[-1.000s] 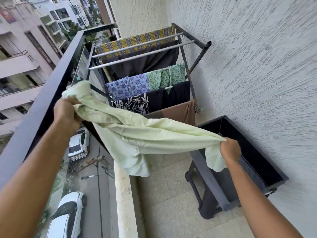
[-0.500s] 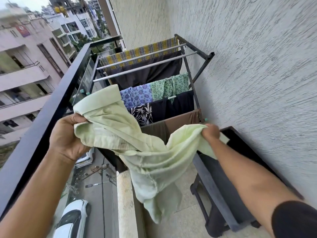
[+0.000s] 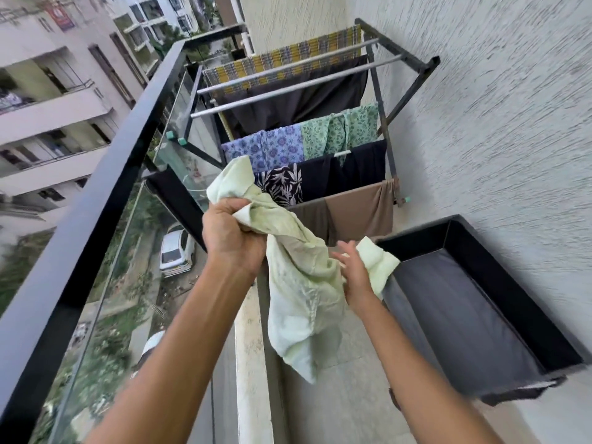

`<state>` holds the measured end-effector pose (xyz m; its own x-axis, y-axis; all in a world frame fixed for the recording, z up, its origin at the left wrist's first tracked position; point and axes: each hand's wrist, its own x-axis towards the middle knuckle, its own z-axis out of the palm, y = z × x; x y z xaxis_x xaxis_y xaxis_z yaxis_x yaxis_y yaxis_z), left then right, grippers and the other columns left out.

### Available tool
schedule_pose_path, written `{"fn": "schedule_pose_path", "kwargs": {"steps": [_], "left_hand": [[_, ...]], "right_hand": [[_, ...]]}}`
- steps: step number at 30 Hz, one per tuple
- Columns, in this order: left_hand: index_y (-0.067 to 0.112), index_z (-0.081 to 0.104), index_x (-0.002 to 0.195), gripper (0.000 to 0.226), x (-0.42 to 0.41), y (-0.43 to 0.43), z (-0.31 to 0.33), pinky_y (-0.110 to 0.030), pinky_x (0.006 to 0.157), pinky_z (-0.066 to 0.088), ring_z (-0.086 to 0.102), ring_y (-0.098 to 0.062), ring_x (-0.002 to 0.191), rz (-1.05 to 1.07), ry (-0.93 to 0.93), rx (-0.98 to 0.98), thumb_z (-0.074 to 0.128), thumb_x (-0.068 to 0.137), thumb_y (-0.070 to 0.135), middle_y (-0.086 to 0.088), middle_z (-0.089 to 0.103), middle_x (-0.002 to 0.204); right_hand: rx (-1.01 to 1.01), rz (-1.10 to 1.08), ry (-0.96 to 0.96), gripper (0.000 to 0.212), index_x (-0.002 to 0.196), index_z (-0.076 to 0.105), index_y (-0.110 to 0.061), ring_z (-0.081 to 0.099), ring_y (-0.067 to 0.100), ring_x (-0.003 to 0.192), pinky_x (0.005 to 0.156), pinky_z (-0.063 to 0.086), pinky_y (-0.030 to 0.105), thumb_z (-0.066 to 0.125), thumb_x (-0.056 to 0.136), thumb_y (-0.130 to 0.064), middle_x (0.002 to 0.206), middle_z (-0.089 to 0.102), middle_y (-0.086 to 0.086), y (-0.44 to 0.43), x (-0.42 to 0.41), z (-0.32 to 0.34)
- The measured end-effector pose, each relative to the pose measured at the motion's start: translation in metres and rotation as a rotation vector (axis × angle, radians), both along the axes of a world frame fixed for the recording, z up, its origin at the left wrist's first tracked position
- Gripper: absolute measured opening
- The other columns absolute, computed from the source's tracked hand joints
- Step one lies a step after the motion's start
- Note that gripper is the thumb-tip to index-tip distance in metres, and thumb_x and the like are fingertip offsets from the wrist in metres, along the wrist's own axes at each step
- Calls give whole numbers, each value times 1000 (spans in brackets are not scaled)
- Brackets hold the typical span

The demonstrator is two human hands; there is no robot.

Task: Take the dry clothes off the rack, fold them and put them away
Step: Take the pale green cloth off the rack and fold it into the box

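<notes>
A pale green garment (image 3: pixel 301 283) hangs bunched in front of me. My left hand (image 3: pixel 232 235) grips its upper part in a fist. My right hand (image 3: pixel 354 272) is blurred, its fingers spread against the cloth's right side, with a corner of the cloth showing behind it. Beyond them stands the drying rack (image 3: pixel 381 100), which carries a checked cloth, a dark sheet, blue and green floral pieces, a black leaf-print piece and a brown cloth (image 3: pixel 358 209). A dark, empty bin (image 3: pixel 512 277) stands to the right, below the rack.
A black railing (image 3: pixel 105 174) with glass panels runs along the left, with a street and cars far below. A rough white wall (image 3: pixel 496 123) closes the right side. A low concrete kerb and tiled balcony floor (image 3: pixel 336 395) lie underfoot.
My hands have come together, so the garment that was stretched between them now hangs bunched. My right hand has let go of its end and spread its fingers.
</notes>
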<state>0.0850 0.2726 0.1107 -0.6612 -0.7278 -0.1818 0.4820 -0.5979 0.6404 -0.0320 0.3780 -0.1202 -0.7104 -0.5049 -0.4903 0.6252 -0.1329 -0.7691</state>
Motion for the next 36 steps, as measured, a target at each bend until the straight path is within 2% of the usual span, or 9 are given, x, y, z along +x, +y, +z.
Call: {"fn": "schedule_pose_path", "kwargs": {"steps": [2,6,9,13,17,21,27,32,36], "left_hand": [[6,52,99,44,1,2,0,-40,76,55,60,-25,67,28,-7,13,42,58,-5,-12,56,79],[7,53,96,35,-3,20,2,-51,95,48,59,-28,66,55,-59,88,38,68,-9,-13,56,79],[7,53,109,52,-6,21,0,-48,82,54,60,-30,67,78,-78,96,42,61,-9,-14,57,86],[9,52,108,44,-2,7,8,-39,71,53,57,-26,63,166,-114,107,41,69,-9,-13,56,83],[11,50,138,65,-3,6,8,-33,61,50,55,-22,57,250,-161,146,41,77,-7,-11,55,86],[14,43,144,64,-8,17,12,-26,51,45,50,-20,56,253,-206,142,38,83,-7,-9,52,86],[9,46,124,33,-18,46,33,-33,71,48,53,-19,76,-51,-320,-20,43,94,-3,-10,52,99],[8,55,126,32,-10,-19,18,-38,103,41,53,-24,126,-285,-532,-521,58,95,16,-17,56,132],[22,55,126,52,42,-53,-58,-37,98,48,61,-14,113,-228,-739,-807,75,83,42,-2,63,123]], "right_hand": [[-48,-197,5,42,118,66,-23,67,13,100,76,53,28,43,101,-54,112,70,2,2,16,-10],[-110,162,-13,72,131,65,-25,63,24,121,112,41,44,42,89,-78,129,68,7,-13,61,-16],[-89,357,59,63,109,75,-35,66,16,112,111,40,41,30,93,-75,119,73,-3,-28,64,-1],[-9,362,197,76,120,69,-38,63,16,118,111,41,44,23,85,-86,120,72,-11,-21,64,24],[-270,291,342,80,151,34,-37,42,10,141,114,38,34,44,84,-81,153,45,-14,-7,93,30],[-102,376,654,118,157,13,-31,32,8,147,117,34,37,86,68,-56,160,31,-11,-28,116,21],[-84,269,401,34,103,71,-26,70,8,98,91,52,34,78,71,-32,99,76,-8,-38,105,38],[-223,381,28,67,124,64,2,63,42,114,104,49,52,86,64,-18,122,67,23,-13,78,44],[-267,306,-58,22,86,79,-3,73,32,83,74,61,34,58,81,-9,91,75,18,19,52,62]]}}
